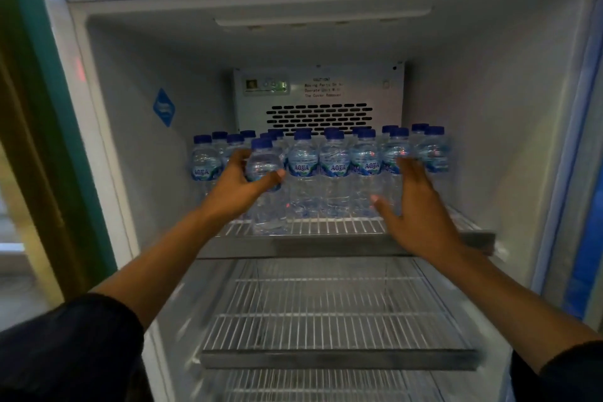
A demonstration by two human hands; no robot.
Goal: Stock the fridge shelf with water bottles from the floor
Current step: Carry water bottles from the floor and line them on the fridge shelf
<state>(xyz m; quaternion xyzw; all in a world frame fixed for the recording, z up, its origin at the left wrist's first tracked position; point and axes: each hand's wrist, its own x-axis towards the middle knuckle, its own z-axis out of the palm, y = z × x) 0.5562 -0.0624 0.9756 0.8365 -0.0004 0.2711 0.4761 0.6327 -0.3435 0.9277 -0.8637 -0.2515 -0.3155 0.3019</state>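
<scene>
While gripping the clear blue-capped plastic water bottle (265, 179) in the left hand (241, 188) at the white wire shelf's (326, 226) front-left edge — slide back upright, right hand (414, 202) open beside the row.

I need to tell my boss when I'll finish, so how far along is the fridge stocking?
Done: the top wire shelf already carries rows of Aqua water bottles across its width. In hand: the left hand grips one more bottle at the shelf's front left; the right hand is open beside the row. Left: the lower wire shelf holds no bottles. The floor supply is out of view.
</scene>
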